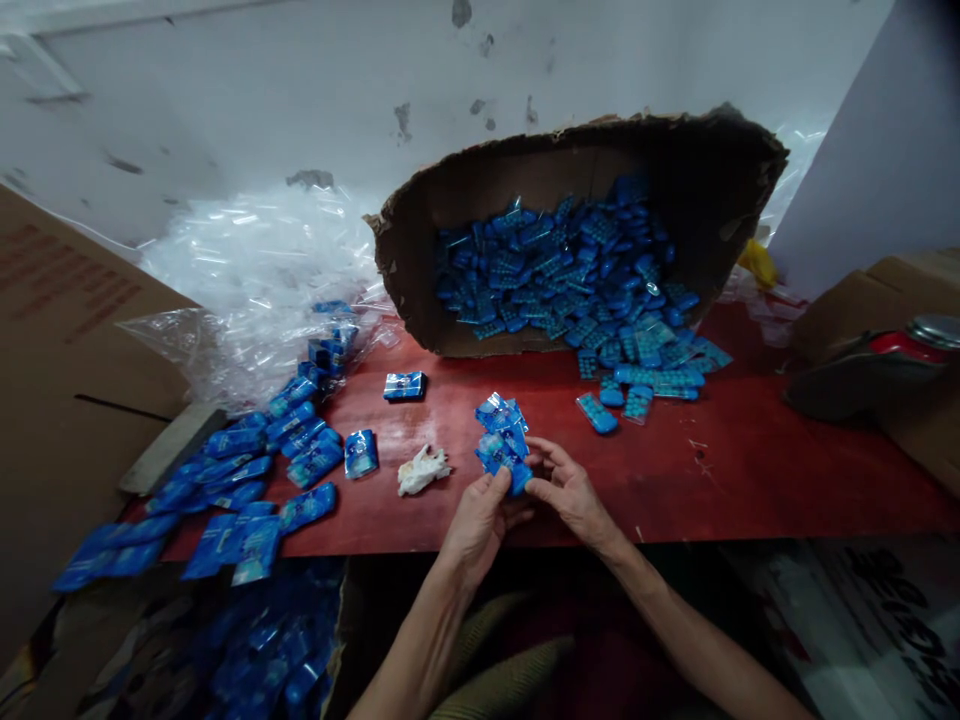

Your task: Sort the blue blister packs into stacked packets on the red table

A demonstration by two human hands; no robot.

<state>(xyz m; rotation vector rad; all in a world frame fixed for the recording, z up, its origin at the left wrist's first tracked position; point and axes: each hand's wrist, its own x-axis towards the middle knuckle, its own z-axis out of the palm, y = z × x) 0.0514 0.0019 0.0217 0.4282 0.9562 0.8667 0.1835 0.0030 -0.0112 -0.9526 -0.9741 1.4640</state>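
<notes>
My left hand [478,522] and my right hand [576,495] meet near the table's front edge. Between their fingertips they pinch a small blue packet [517,480]. Several printed blue wrappers [501,415] lie just beyond it, partly overlapping; whether these are also held, I cannot tell. A crumpled white wad [422,470] rests left of my left hand. Further left are a single blue packet [361,454] and a small stack of blue cards [405,385]. Beyond my right hand, a loose blue pack with turquoise dots [598,412] lies on the red table [720,470].
A torn cardboard box [420,230] on its side spills many blue packs [555,260] onto the table. Clear plastic sleeves [255,250] heap at the back left. Filled blue packets [232,465] pile at the left edge, above a bin of more. A red can with a metal lid [919,342] stands right.
</notes>
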